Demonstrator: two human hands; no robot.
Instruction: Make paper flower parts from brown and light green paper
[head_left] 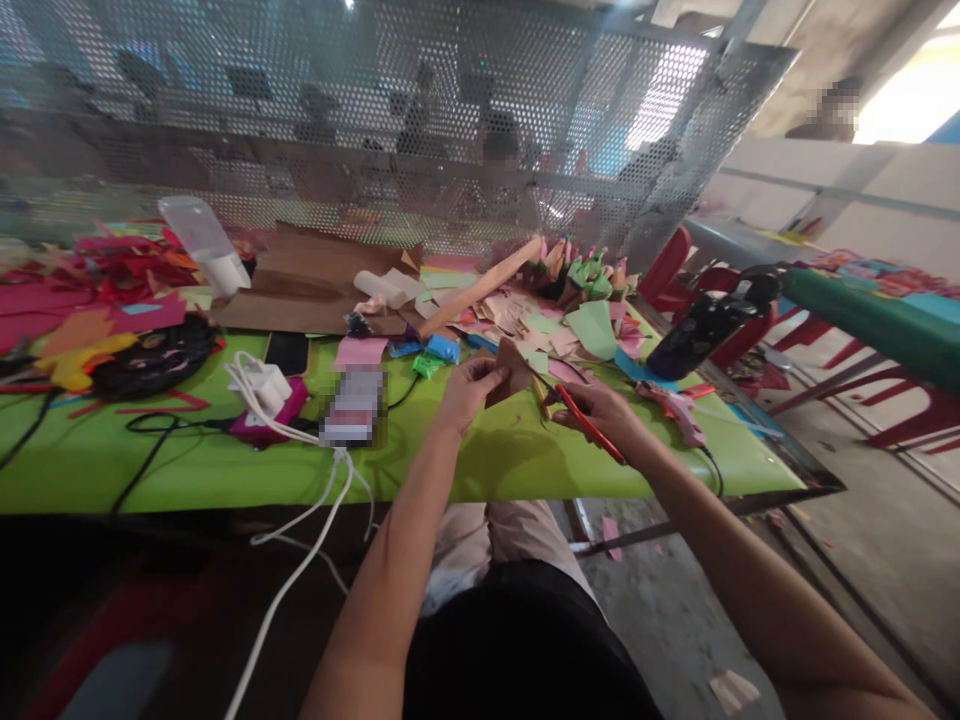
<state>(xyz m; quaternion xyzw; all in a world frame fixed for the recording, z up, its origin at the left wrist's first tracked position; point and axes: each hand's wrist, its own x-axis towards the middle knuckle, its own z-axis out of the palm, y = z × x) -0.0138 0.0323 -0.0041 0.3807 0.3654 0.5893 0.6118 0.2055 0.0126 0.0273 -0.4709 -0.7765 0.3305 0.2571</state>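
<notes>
My left hand (466,388) pinches a brown piece of paper (511,372) and holds it up over the green table cover (225,470). My right hand (596,408) is closed round red-handled scissors (589,425), whose blades point toward the brown paper's edge. Both hands hover just above the table's front part, close together. Small paper offcuts lie under and beyond them.
Coloured paper scraps (555,320), a brown cardboard sheet (315,280), a rolled tan tube (480,285), a white charger with cables (262,385), a phone (287,352), a glue gun (675,405) and a clear bottle (202,240) crowd the table. A perforated metal screen (375,120) stands behind. Red chairs (675,275) are on the right.
</notes>
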